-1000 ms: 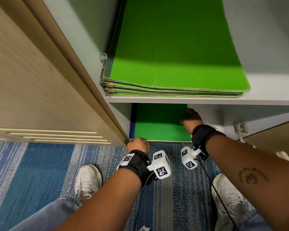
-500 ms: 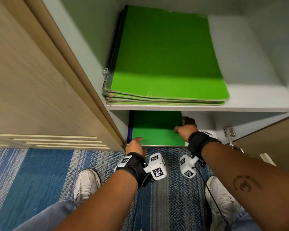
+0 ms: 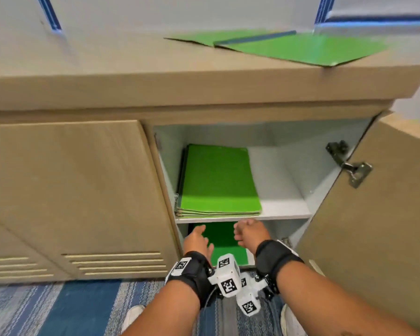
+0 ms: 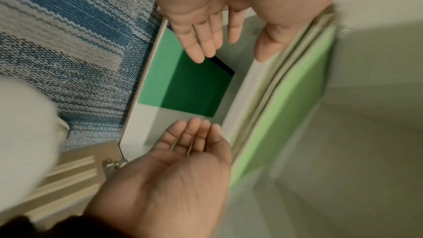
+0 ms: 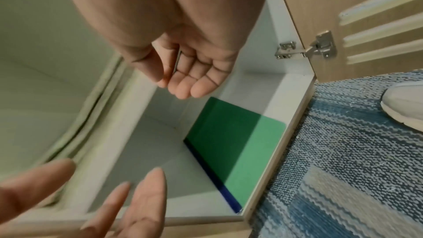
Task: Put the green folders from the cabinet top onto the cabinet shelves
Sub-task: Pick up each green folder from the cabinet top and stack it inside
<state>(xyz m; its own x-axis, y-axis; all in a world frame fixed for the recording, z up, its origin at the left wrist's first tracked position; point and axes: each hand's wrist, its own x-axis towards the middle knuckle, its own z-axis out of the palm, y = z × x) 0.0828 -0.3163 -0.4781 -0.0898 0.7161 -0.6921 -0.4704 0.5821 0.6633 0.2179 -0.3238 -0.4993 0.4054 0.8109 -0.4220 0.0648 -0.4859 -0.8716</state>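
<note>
Two green folders (image 3: 301, 48) lie on the cabinet top (image 3: 107, 66) at the far right. A stack of green folders (image 3: 218, 180) fills the left of the upper shelf (image 3: 281, 209). One green folder with a dark blue spine (image 3: 224, 241) lies flat on the bottom shelf, also seen in the wrist views as folder (image 4: 190, 90) and folder (image 5: 240, 142). My left hand (image 3: 198, 238) and right hand (image 3: 249, 232) hover just in front of the bottom shelf, above that folder, and hold nothing. The left fingers (image 4: 206, 42) are straight and the right fingers (image 5: 190, 82) loosely curled.
The cabinet door (image 3: 364, 238) stands open at the right with its hinge (image 3: 349, 166) showing. A shut door (image 3: 70, 197) is to the left. Blue striped carpet (image 3: 70, 309) and my white shoes (image 5: 405, 102) are below. The right half of the upper shelf is bare.
Both hands have let go of the folder on the bottom shelf and drawn back out of the opening. My head has risen and pulled back, bringing the cabinet top into view.
</note>
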